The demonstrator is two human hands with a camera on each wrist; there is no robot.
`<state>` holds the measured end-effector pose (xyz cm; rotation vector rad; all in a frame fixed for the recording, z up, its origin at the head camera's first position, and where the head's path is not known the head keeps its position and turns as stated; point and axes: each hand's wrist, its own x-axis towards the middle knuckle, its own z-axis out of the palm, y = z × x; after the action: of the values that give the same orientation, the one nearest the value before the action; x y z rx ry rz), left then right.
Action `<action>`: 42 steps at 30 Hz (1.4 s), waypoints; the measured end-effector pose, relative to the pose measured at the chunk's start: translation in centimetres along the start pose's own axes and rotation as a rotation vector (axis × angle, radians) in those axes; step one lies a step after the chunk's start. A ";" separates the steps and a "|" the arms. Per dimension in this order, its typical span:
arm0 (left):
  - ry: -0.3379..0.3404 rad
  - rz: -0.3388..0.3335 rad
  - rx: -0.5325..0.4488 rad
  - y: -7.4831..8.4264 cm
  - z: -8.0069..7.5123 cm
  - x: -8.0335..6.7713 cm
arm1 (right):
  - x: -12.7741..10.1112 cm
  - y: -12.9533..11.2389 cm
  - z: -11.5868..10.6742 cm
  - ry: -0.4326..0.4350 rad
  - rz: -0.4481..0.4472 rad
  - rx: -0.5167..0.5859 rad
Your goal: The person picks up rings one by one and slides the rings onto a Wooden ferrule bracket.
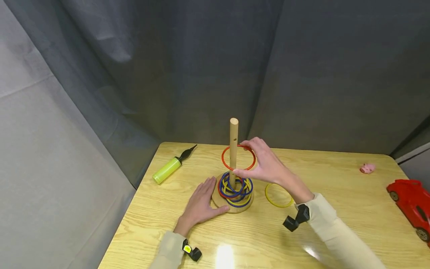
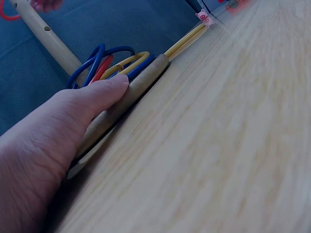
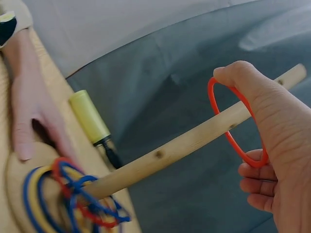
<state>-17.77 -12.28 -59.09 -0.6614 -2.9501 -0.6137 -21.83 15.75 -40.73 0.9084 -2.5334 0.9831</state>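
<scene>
A wooden peg (image 1: 233,149) rises from a round wooden base (image 1: 218,200). Blue, yellow and red rings (image 1: 240,196) lie in a tangled pile around its foot. My right hand (image 1: 265,160) grips a red ring (image 3: 235,145) between thumb and fingers. That ring encircles the peg partway up, above the pile. On the base's left rim rests my left hand (image 1: 199,205), its fingers spread along the edge. In the left wrist view the left thumb (image 2: 109,92) lies over the base's edge, close to the rings.
One yellow ring (image 1: 279,205) lies on the table (image 1: 319,231) under the right forearm. A green hand pump (image 1: 167,170) with a black nozzle is at the left. Far right are a pink pig toy (image 1: 367,168) and a red toy car (image 1: 411,205). Dark curtains hang behind.
</scene>
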 end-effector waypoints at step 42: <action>-0.020 -0.003 -0.003 0.1 -0.1 0.0 | -7.6 5.2 8.8 -0.061 0.141 -0.007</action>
<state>-17.71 -12.24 -58.95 -0.6673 -2.9699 -0.6151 -19.62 16.18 -53.26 0.7782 -2.6819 0.9997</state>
